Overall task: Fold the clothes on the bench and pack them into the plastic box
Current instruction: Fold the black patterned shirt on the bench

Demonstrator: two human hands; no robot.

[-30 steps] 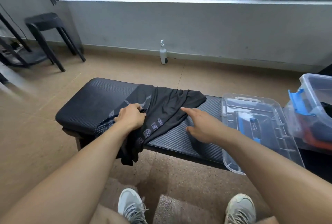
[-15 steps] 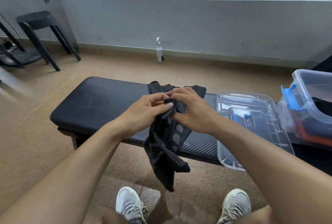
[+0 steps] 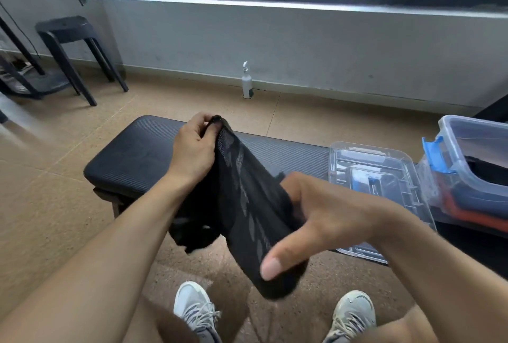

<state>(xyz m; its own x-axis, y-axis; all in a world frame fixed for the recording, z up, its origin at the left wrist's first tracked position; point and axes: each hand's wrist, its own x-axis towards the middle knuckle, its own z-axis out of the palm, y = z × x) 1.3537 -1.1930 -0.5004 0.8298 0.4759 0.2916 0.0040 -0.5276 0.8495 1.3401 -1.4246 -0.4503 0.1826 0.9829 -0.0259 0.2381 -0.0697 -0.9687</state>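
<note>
A black mesh garment (image 3: pixel 242 205) with grey markings hangs in the air in front of the black padded bench (image 3: pixel 132 155). My left hand (image 3: pixel 192 147) pinches its top corner above the bench. My right hand (image 3: pixel 316 216) grips the garment lower down, nearer to me, with the thumb in front and the fingers behind the cloth. The cloth is stretched between both hands, and a loose end dangles below them. The clear plastic box (image 3: pixel 478 166) with a blue latch stands at the right end of the bench, with dark and red clothes inside.
The box's clear lid (image 3: pixel 379 188) lies flat on the bench beside the box. A black stool (image 3: pixel 74 51) stands at the far left. A white spray bottle (image 3: pixel 246 84) sits by the wall. My two shoes (image 3: pixel 198 312) are on the floor below.
The garment has been lifted off the bench. My left hand rose with one corner, and my right hand slid down the cloth towards me, drawing it out.
</note>
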